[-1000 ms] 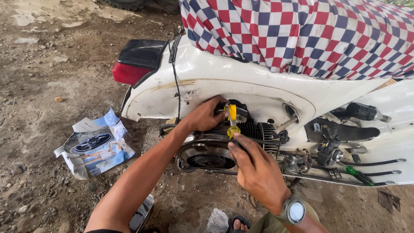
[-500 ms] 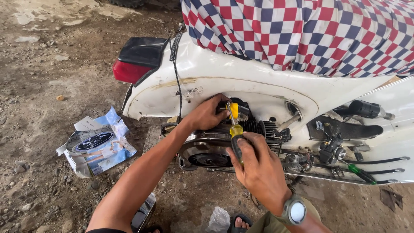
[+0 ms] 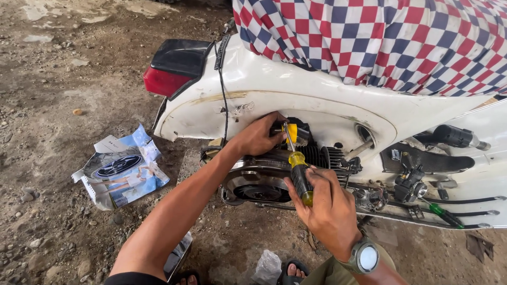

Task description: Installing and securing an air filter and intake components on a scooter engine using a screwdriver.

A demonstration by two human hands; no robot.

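The right hand (image 3: 330, 211) has its fingers clamped on the black-and-yellow handle of a screwdriver (image 3: 297, 166), whose shaft angles up into the engine bay of the white scooter (image 3: 296, 89). The left hand (image 3: 259, 136) curls its fingers around a small dark part (image 3: 296, 132) at the tip, inside the opening. If the tip slips out of its seat, it could jab those left fingers or strip the fastener. Any loosened piece could drop to the dirt ground (image 3: 53, 68) and be lost.
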